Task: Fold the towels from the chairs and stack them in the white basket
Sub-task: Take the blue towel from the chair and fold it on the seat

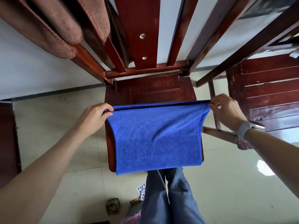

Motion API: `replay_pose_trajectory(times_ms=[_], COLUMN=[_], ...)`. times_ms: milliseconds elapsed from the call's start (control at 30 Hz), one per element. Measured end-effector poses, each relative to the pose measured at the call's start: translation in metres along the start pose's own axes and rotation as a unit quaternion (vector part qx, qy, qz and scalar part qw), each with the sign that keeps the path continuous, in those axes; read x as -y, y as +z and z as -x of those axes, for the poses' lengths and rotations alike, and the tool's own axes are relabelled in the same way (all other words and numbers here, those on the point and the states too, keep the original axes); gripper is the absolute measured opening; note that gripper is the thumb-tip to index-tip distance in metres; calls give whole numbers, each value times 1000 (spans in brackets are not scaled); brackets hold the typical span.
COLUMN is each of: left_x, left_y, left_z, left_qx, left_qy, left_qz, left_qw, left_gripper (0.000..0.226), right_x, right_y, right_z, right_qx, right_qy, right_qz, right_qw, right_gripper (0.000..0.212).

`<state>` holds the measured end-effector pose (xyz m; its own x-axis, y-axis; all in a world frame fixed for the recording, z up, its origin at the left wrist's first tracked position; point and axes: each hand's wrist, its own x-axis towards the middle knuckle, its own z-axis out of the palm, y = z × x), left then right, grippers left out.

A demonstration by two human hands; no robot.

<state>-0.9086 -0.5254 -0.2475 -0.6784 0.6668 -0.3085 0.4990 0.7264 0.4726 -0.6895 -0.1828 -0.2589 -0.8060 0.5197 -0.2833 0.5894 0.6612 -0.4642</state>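
From the head view, I see my left hand [95,117] and right hand [226,109], each grip pinched on a top corner of the blue towel [155,139], doubled over the chair seat [145,89]. I should keep the edges aligned and taut before folding again. No basket in sight.

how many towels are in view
2: the blue towel pinched by both hands over the chair seat, and a brown towel draped on the chair back, upper left. Others may be out of frame.
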Motion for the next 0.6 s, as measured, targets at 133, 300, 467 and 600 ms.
replay_pose_trajectory(times_ms=[133,300,467,600], left_x=[-12,-30,-52,-69], left_y=[-10,-30,-54,-75], left_z=[18,48,84,104], left_qx=[-34,-72,-68,-75], left_qy=[-19,-20,46,86], left_qz=[32,16,-25,-21], left_qw=[999,997,996,993], left_gripper=[10,11,6,13], right_x=[3,15,25,37], right_y=[-13,-37,-74,-110], right_z=[18,49,83,103], right_qx=[-21,-45,-53,-74], right_qy=[-9,-21,-49,-80], right_qz=[4,-9,8,13], right_qw=[1000,999,997,994], right_gripper=[13,11,8,19])
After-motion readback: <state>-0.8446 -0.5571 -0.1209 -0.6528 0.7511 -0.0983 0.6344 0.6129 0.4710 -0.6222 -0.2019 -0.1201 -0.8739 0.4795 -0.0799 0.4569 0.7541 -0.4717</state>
